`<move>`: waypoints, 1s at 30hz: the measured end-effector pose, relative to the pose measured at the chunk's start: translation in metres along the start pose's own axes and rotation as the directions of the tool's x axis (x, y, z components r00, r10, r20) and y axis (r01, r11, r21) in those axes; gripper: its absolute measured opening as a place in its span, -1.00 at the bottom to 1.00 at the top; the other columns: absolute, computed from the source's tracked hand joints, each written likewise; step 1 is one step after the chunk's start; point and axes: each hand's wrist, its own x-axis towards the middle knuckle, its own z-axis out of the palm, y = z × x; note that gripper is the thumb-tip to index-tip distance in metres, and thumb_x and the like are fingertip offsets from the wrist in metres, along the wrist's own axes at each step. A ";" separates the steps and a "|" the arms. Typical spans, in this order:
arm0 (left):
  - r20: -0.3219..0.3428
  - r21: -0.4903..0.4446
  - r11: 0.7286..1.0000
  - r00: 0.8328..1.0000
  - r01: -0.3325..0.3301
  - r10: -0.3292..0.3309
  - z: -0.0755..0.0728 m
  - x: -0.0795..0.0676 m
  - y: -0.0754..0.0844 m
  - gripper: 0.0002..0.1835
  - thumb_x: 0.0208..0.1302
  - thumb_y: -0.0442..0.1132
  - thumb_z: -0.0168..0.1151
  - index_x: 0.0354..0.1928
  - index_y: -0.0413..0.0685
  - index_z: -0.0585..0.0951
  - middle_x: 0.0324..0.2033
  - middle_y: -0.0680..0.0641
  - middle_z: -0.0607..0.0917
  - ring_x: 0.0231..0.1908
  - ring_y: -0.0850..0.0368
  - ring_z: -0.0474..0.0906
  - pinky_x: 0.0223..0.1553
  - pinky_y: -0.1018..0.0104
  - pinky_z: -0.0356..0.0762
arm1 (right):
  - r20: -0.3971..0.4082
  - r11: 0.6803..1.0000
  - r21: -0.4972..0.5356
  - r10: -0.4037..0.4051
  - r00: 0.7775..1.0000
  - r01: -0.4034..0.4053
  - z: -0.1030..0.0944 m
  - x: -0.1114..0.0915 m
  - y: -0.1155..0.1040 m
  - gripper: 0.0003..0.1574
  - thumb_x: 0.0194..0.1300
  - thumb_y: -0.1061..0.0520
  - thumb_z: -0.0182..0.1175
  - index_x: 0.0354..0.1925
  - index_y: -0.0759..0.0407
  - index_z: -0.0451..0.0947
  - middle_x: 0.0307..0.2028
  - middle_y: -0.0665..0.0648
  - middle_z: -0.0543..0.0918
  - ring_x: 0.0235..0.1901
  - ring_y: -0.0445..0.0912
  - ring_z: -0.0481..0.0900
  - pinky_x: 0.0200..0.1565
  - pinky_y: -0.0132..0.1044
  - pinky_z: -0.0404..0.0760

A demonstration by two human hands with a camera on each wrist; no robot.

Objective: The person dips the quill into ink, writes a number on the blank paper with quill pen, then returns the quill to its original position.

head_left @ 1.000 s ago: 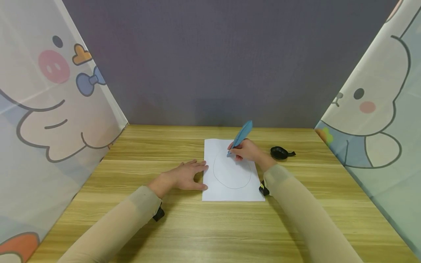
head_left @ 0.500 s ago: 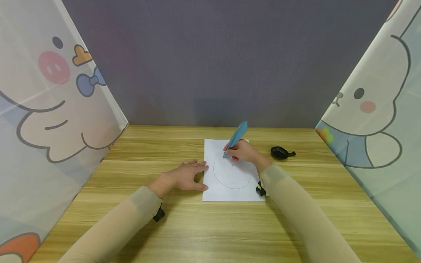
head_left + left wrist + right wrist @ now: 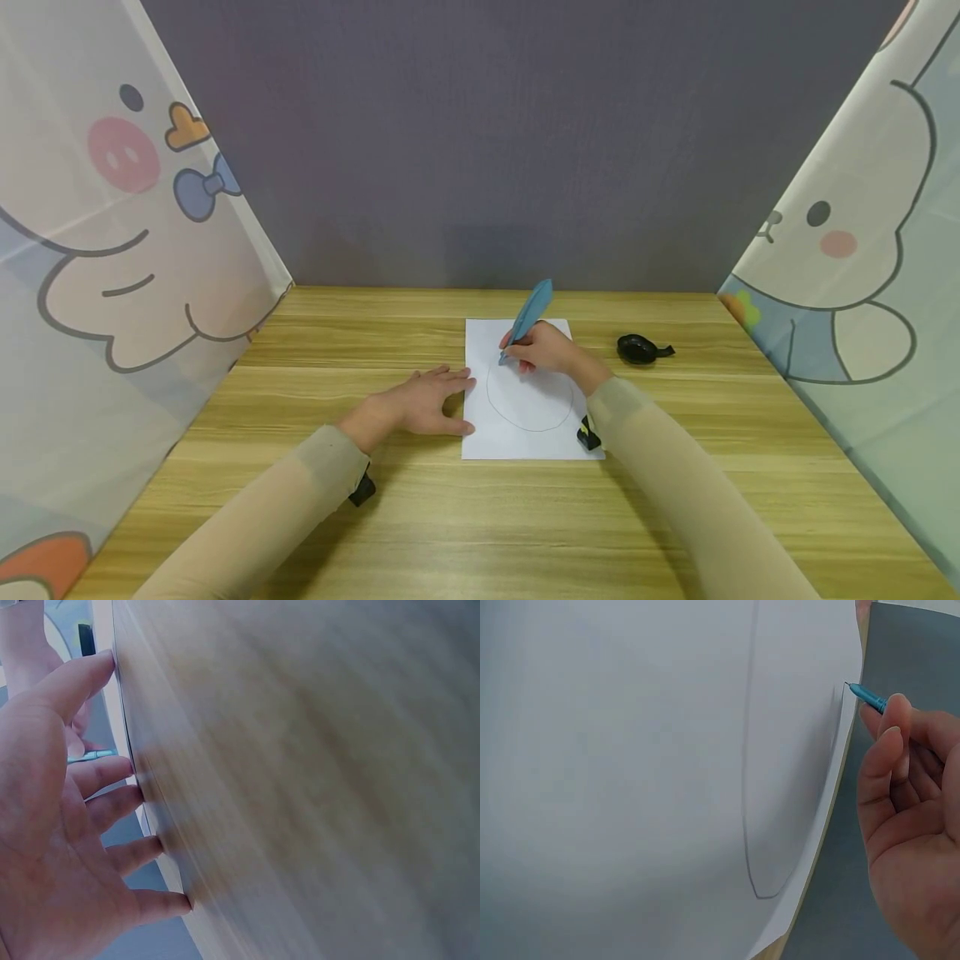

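A blue feather pen [image 3: 531, 310] is pinched between the thumb and fingers of my right hand [image 3: 551, 347], its plume slanting up to the right. The pen's tip [image 3: 849, 685] meets the white paper [image 3: 487, 442] at the upper left of a thin, round pencil-like outline [image 3: 744, 765]. Across the sheet's far part my right hand hides some of that outline. My left hand [image 3: 431, 402] lies with fingers spread, its thumb and fingertips on the paper's left edge. In the left wrist view, the fingertips [image 3: 154, 846] of that hand press along the surface.
A black oval object with a short tail [image 3: 637, 349] lies on the wooden table [image 3: 420, 533] right of the paper. Behind the table stands a grey panel [image 3: 487, 150], with cartoon-printed cloth [image 3: 97, 275] at both sides. Black straps [image 3: 363, 488] show at the wrists.
My right hand has moved left and slightly nearer with the feather pen, along the upper part of the outline. My left hand and the paper have stayed in place.
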 end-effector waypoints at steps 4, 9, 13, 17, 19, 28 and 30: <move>-0.005 -0.007 1.000 1.000 -0.002 0.001 0.000 -0.001 0.001 0.00 0.45 0.37 0.30 0.74 0.02 0.26 0.76 -0.06 0.17 0.75 -0.32 -0.02 0.62 -0.62 -0.03 | 0.002 1.000 -0.008 -0.018 1.000 0.018 0.002 0.002 0.000 -0.74 0.59 0.10 0.31 0.04 0.21 0.82 -0.61 0.03 0.73 -0.61 -0.20 0.60 -0.43 -0.34 0.56; -0.002 -0.003 1.000 1.000 0.008 -0.008 -0.001 -0.001 0.002 0.00 0.46 0.38 0.29 0.75 0.06 0.25 0.77 -0.03 0.16 0.76 -0.28 -0.03 0.64 -0.59 -0.06 | 0.013 1.000 -0.004 -0.023 1.000 0.023 0.005 0.002 -0.002 -0.74 0.58 0.11 0.30 0.05 0.21 0.82 -0.59 0.07 0.74 -0.60 -0.19 0.61 -0.43 -0.34 0.58; 0.002 -0.002 1.000 1.000 0.009 -0.009 -0.001 -0.001 0.002 0.00 0.46 0.37 0.30 0.75 0.07 0.25 0.77 -0.02 0.16 0.76 -0.29 -0.04 0.64 -0.59 -0.06 | 0.031 1.000 0.003 -0.029 0.999 0.029 0.007 0.001 -0.005 -0.73 0.59 0.12 0.28 0.06 0.21 0.82 -0.59 0.09 0.74 -0.59 -0.18 0.61 -0.43 -0.34 0.56; 0.003 0.000 1.000 1.000 0.008 -0.008 -0.001 -0.001 0.002 -0.01 0.46 0.36 0.30 0.75 0.06 0.25 0.76 -0.03 0.16 0.76 -0.30 -0.03 0.63 -0.60 -0.04 | 0.037 0.999 -0.007 -0.037 0.999 0.037 0.009 0.001 -0.007 -0.74 0.60 0.10 0.28 0.06 0.19 0.82 -0.59 0.07 0.74 -0.59 -0.18 0.61 -0.44 -0.35 0.55; 0.003 0.001 1.000 1.000 0.009 -0.009 -0.001 -0.001 0.001 -0.01 0.46 0.37 0.30 0.75 0.07 0.25 0.76 -0.03 0.16 0.76 -0.30 -0.03 0.63 -0.59 -0.04 | 0.040 0.999 -0.012 -0.038 0.998 0.038 0.010 0.001 -0.007 -0.73 0.60 0.10 0.28 0.06 0.18 0.82 -0.60 0.05 0.74 -0.59 -0.18 0.61 -0.44 -0.35 0.55; 0.004 0.005 1.000 1.000 0.016 -0.016 -0.001 0.000 0.002 0.00 0.46 0.38 0.29 0.75 0.08 0.24 0.77 -0.02 0.15 0.76 -0.29 -0.04 0.65 -0.57 -0.05 | 0.029 0.998 -0.024 -0.054 0.998 0.054 0.011 -0.001 -0.007 -0.73 0.60 0.07 0.28 0.07 0.15 0.82 -0.60 0.02 0.73 -0.59 -0.17 0.61 -0.44 -0.32 0.56; 0.004 0.006 1.000 1.000 0.017 -0.017 -0.001 0.000 0.002 0.00 0.46 0.38 0.29 0.75 0.08 0.25 0.77 -0.01 0.15 0.76 -0.28 -0.05 0.65 -0.57 -0.05 | 0.012 0.998 -0.028 -0.059 0.998 0.059 0.009 -0.003 -0.007 -0.74 0.60 0.06 0.29 0.06 0.12 0.83 -0.56 0.06 0.76 -0.58 -0.14 0.63 -0.44 -0.30 0.59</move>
